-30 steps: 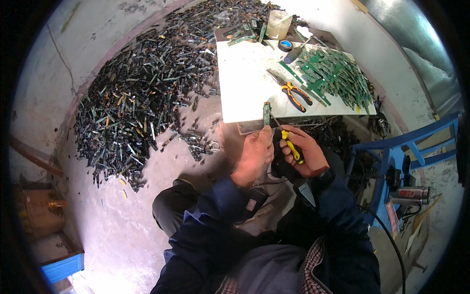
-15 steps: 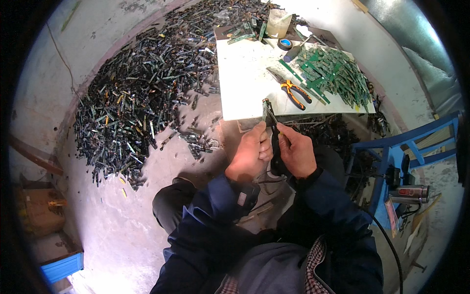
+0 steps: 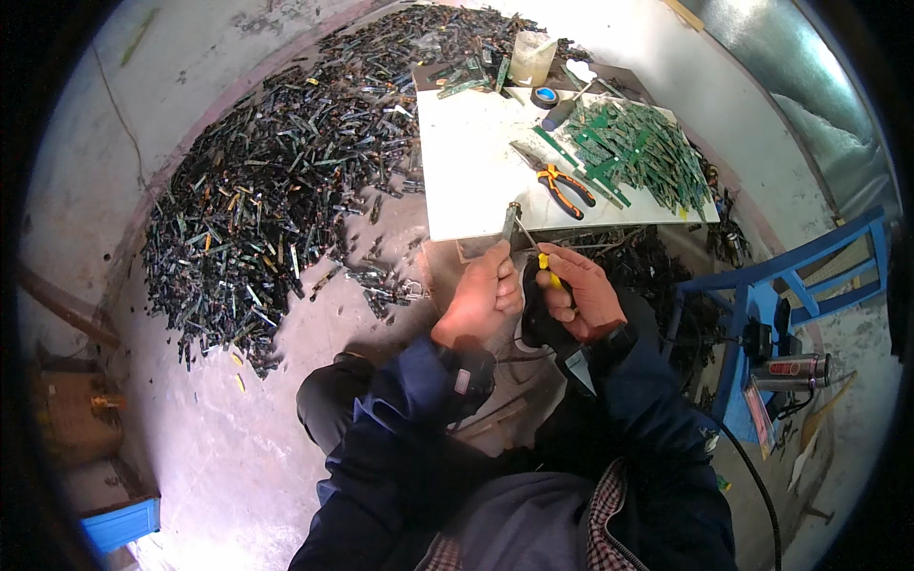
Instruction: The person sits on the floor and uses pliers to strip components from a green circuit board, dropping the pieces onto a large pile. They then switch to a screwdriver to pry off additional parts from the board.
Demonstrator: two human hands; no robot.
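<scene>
My left hand (image 3: pixel 483 297) grips a narrow green circuit-board strip (image 3: pixel 510 221) that stands upright at the near edge of the white tabletop (image 3: pixel 466 181). My right hand (image 3: pixel 581 293) is closed around a yellow-handled tool (image 3: pixel 543 261) whose thin metal tip touches the strip near its top. Both hands are close together just below the table's edge, above my lap. On the table lie orange-handled pliers (image 3: pixel 562 183) and a heap of green board strips (image 3: pixel 638 152).
A big heap of dark scrap pieces (image 3: pixel 276 190) covers the floor to the left and behind the table. A clear plastic cup (image 3: pixel 531 59) and a blue tape roll (image 3: pixel 545 95) sit at the table's far edge. A blue metal chair (image 3: pixel 781 285) stands on the right.
My hands have shifted slightly right and the strip now stands upright at the table edge. The yellow handle, hidden half a second ago, shows again in my right hand.
</scene>
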